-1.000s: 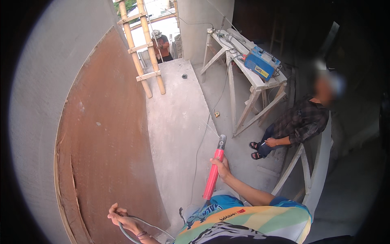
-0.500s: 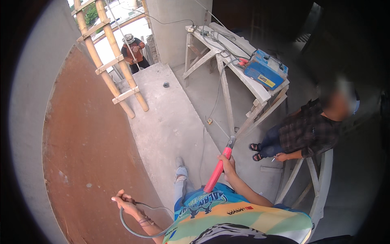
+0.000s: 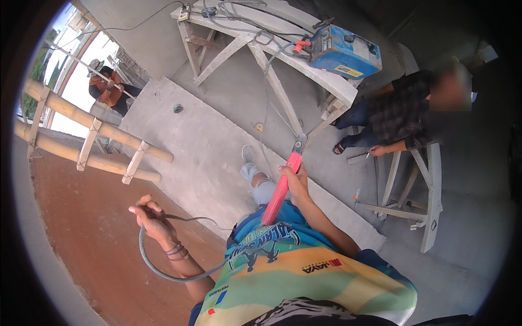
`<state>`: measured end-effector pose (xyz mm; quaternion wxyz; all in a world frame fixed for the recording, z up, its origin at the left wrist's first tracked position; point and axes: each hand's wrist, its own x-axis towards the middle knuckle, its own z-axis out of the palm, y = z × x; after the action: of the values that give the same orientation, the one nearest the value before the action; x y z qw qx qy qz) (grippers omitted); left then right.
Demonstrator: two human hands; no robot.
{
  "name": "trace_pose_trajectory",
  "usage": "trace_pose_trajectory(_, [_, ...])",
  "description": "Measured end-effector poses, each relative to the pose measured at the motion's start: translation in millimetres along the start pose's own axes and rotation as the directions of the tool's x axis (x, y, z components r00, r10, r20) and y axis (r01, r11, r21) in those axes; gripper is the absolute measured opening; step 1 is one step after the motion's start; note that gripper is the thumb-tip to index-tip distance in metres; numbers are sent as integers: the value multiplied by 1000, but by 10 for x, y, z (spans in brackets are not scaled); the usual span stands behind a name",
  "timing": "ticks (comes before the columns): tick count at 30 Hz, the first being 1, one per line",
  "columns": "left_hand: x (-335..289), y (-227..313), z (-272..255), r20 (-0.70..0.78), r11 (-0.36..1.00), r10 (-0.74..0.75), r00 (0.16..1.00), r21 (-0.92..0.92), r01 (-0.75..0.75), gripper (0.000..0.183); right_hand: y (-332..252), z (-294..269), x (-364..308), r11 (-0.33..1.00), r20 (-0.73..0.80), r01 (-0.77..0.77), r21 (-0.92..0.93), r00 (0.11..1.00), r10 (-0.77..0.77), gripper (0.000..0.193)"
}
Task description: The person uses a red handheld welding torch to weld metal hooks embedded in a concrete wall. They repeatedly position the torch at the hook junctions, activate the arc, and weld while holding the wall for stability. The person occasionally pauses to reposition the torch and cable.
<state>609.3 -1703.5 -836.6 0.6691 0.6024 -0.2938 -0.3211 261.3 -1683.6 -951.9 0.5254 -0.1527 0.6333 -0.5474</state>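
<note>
My right hand (image 3: 295, 183) is closed around the red handle of a welding electrode holder (image 3: 280, 193), whose grey metal head points away from me. A thin rod (image 3: 283, 118) seems to stick out from that head toward the floor. My left hand (image 3: 152, 220) is raised at the left, its fingers curled around a grey cable (image 3: 145, 259). The cable loops below that wrist and back across my shirt. Beyond the holder, a blue welding machine (image 3: 346, 53) sits on a wooden trestle bench (image 3: 326, 81), with a red connector (image 3: 300, 46) at its side.
A bamboo ladder (image 3: 114, 130) leans out at the left, above a brown panel (image 3: 81, 217). A co-worker (image 3: 109, 84) crouches by the opening, holding a pole. Another person (image 3: 402, 114) stands at the right, near a wooden trestle (image 3: 429, 190). Cables (image 3: 239, 19) lie over the bench.
My view has turned, so the ladder and bench appear farther left. Both hands keep their holds on the electrode holder and the cable. The crouching co-worker's arm has lowered onto the pole.
</note>
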Motion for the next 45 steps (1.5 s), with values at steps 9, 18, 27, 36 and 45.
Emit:
trace_pose_trajectory(9, [2027,-734,771,75,956,-231,970,201,212,36,-597,1565,1651,994,-100,86,69,992,-79,45])
trace_pose_trajectory(18, [2886,-2180,883,-116,746,-599,792,279,605,29,-2237,3443,3301,803,151,587,-104,807,-570,61])
trace_pose_trajectory(27, [4632,-3110,1395,204,674,-620,758,632,381,37,-2940,4935,4761,699,-50,664,-267,715,-698,64])
trace_pose_trajectory(36, [6456,-3070,1327,72,481,-600,797,828,287,31,-3048,5694,5389,778,-150,521,-352,789,-596,68])
trace_pose_trajectory(45, [6518,-3311,1608,78,437,-768,636,790,430,32,-2992,5827,5416,779,-189,554,-293,766,-615,63])
